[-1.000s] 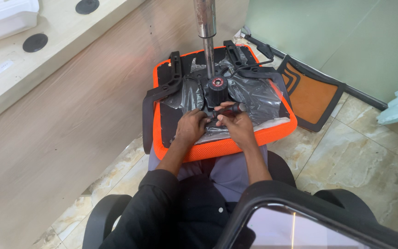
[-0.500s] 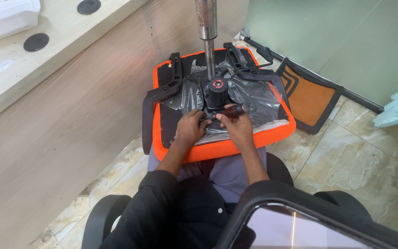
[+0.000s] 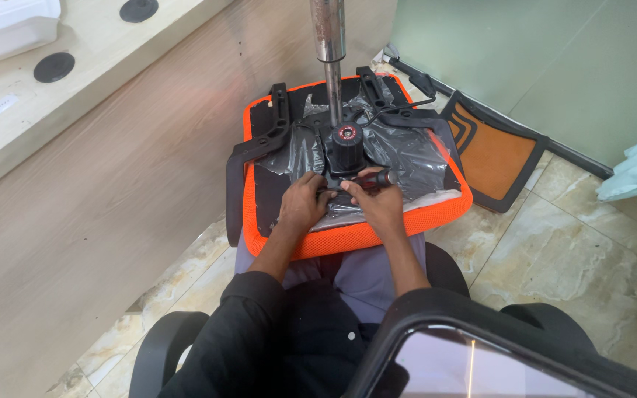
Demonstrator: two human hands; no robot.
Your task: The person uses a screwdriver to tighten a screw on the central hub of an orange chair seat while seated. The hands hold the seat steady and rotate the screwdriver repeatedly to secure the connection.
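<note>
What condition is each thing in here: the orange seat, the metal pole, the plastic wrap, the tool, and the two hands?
Orange seat: upside down, resting on the person's lap.
Metal pole: upright, seated in the black mechanism.
Plastic wrap: crumpled, still covering the mechanism plate.
Screwdriver: lying sideways, held.
Left hand: pressed on the plate, fingers at the tool.
Right hand: closed around the screwdriver.
Orange backrest: detached, on the floor.

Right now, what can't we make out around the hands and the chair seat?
Head view only:
- Tip of the screwdriver: hidden under the right hand and left hand.
- Fastener being worked: covered by the fingers; cannot tell its type.
- Seat underside: partly veiled by crumpled plastic wrap.
- Metal column: cut off by the top edge.
- Foreground black frame: cut off by the bottom edge.
</note>
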